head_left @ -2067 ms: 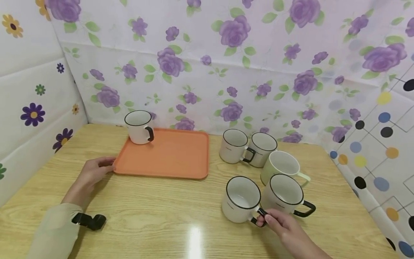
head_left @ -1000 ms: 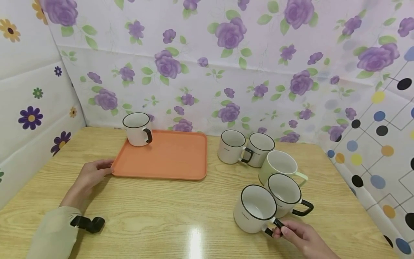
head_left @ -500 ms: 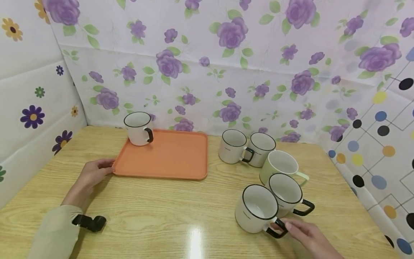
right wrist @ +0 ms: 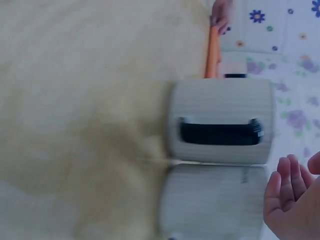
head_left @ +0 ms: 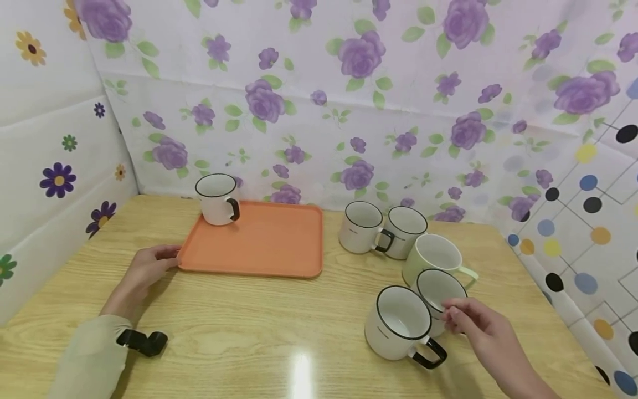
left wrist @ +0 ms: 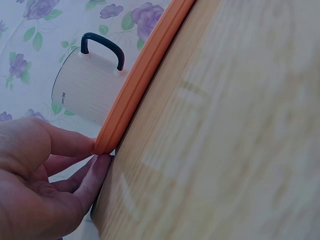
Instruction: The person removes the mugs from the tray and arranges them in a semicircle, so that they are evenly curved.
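Note:
My left hand (head_left: 149,270) pinches the near-left corner of an orange tray (head_left: 264,238), its fingers (left wrist: 75,144) and thumb meeting at the rim. On the tray's far-left corner stands a white mug (head_left: 213,208) with black rim and handle. At the right, my right hand (head_left: 490,335) hovers, fingers loosely bent and holding nothing, in front of another white mug (head_left: 430,299), hiding its handle. Nearer me stands a similar white mug (head_left: 389,335), its black handle pointing right and free of the hand. In the right wrist view the nearest mug (right wrist: 222,105) is blurred.
Behind these stand a pale green mug (head_left: 418,269) and two more white mugs, the left one (head_left: 358,233) and the right one (head_left: 399,246), close together. Flowered cloth (head_left: 299,111) covers the back wall; patterned cloths line both sides of the wooden table (head_left: 239,332).
My right hand moved the front mug right and towards me, then let go of its handle and rose to the mug behind. The left hand stayed at the tray.

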Action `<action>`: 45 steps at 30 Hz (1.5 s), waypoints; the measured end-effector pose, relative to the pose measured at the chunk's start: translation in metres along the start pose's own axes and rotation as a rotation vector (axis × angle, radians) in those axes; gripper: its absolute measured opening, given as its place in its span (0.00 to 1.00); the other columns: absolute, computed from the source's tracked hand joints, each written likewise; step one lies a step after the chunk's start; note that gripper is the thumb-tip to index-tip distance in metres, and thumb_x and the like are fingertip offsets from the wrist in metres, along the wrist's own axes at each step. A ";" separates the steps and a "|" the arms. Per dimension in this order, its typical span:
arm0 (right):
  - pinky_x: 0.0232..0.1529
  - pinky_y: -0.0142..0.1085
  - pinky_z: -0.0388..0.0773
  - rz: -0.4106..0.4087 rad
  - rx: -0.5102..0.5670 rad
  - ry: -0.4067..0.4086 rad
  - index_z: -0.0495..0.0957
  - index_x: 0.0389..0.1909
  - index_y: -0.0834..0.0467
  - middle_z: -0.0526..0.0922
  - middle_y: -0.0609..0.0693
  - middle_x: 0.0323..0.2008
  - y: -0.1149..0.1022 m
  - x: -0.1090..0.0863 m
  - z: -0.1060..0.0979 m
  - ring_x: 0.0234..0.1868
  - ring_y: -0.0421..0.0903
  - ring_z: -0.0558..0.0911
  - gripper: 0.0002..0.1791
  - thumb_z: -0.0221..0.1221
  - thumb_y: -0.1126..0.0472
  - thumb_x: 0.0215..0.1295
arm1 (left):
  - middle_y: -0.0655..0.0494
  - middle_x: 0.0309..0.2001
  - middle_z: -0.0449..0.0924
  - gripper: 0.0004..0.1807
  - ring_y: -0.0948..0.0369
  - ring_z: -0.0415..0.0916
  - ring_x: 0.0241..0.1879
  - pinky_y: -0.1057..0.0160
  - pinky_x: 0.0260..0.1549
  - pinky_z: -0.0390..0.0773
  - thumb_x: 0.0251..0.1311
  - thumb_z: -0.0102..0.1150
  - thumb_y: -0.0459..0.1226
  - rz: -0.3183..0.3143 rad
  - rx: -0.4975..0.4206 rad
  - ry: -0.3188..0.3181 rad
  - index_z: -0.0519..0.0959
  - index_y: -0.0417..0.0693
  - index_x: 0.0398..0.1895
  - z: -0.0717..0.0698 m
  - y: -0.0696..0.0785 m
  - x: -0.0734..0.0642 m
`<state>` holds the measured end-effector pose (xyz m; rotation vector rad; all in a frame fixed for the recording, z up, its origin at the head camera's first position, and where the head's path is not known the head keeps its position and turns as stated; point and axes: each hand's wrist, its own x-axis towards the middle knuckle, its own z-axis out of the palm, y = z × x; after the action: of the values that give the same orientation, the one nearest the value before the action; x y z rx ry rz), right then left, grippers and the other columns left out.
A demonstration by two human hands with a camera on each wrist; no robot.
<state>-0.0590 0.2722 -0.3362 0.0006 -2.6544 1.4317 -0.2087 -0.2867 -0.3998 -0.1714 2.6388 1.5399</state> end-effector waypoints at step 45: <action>0.51 0.42 0.74 -0.042 0.085 -0.346 0.75 0.55 0.68 0.77 0.61 0.53 -0.179 0.206 0.173 0.53 0.55 0.76 0.16 0.53 0.66 0.69 | 0.27 0.63 0.62 0.26 0.43 0.65 0.58 0.71 0.39 0.74 0.69 0.48 0.32 -0.002 0.014 0.010 0.61 0.23 0.66 0.002 -0.001 0.002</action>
<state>-0.2713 0.0413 -0.2587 0.3398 -2.8315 1.6618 -0.2102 -0.2855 -0.4014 -0.1806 2.6554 1.5239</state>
